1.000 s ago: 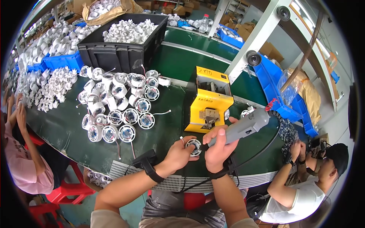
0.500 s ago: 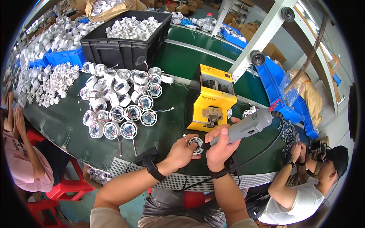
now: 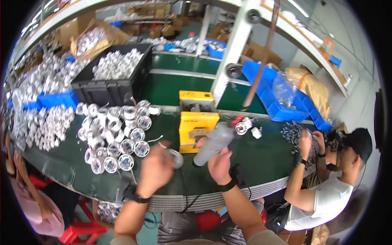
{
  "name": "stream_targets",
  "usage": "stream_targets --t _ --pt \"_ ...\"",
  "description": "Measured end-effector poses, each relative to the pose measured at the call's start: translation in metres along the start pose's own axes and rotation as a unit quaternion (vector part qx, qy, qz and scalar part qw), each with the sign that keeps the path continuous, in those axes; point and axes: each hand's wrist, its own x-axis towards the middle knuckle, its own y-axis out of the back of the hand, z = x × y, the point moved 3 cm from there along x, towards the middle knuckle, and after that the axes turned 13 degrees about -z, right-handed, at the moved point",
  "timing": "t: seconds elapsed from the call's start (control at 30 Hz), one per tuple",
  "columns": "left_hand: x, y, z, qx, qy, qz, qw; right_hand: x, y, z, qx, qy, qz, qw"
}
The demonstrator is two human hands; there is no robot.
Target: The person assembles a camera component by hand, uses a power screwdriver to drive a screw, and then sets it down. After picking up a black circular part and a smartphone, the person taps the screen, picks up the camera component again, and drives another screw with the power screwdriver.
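My right hand (image 3: 220, 166) is closed around a grey electric screwdriver (image 3: 215, 143), whose tip end points down toward the green work surface. Blurred by motion, my left hand (image 3: 156, 169) grips a round white plastic housing (image 3: 175, 158) at its finger side. The housing is apart from the screwdriver. Left of my left hand lies a cluster of similar white housings (image 3: 126, 146), several with circuit boards and thin wires showing. Just behind the screwdriver stands a yellow box-shaped machine (image 3: 195, 141).
A black crate (image 3: 110, 92) of white parts stands at the back left, beside a pile of small white pieces (image 3: 51, 126). Blue trays (image 3: 281, 110) are at the right. A metal post (image 3: 232, 53) rises behind the machine. One person (image 3: 318, 188) works at the right, another at the left.
My left hand has moved left with the housing, away from the screwdriver tip. The screwdriver has swung to a steeper angle. The whole view has shifted.
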Motion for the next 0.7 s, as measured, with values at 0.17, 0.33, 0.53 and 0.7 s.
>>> stream_targets --t 0.17,0.33,0.53,0.7 --pt "-0.034 0.064 0.033 0.056 0.064 0.387 0.918 0.037 0.106 -0.002 -0.464 -0.176 0.150 0.855" --pt "-0.020 0.019 0.019 0.013 -0.033 0.005 0.999 0.032 0.123 0.019 -0.567 -0.291 0.020 0.770" --pt "-0.013 -0.033 0.025 -0.271 0.067 -0.431 0.858 -0.006 0.088 -0.059 -0.512 -0.242 -0.065 0.821" --pt "0.001 -0.076 0.043 -0.453 0.099 -0.443 0.767 -0.041 0.015 -0.099 -0.370 -0.236 -0.263 0.859"
